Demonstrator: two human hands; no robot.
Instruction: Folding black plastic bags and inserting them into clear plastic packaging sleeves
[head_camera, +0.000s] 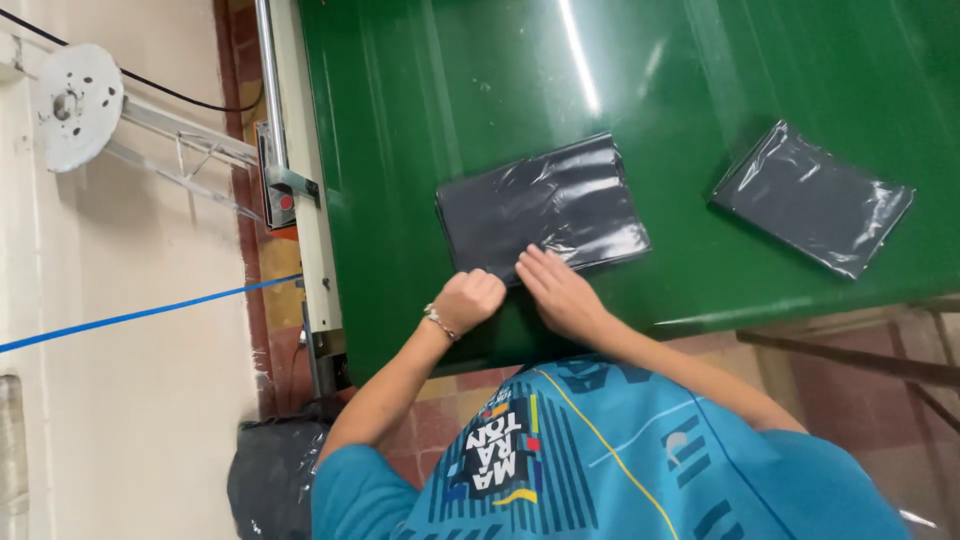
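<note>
A flat dark grey plastic-wrapped package (545, 205) lies on the green table (420, 110), close to its near edge. My left hand (468, 300), with a bracelet on the wrist, is curled into a fist against the package's near left corner; whether it pinches the plastic I cannot tell. My right hand (558, 292) lies flat beside it, fingers stretched out and pressing on the package's near edge.
A second dark wrapped package (812, 198) lies farther right on the table. A white metal rail (312, 200) with a red button runs along the table's left side. Left of it are a white disc on a bracket (75, 105) and a dark bag (272, 478) on the tiled floor.
</note>
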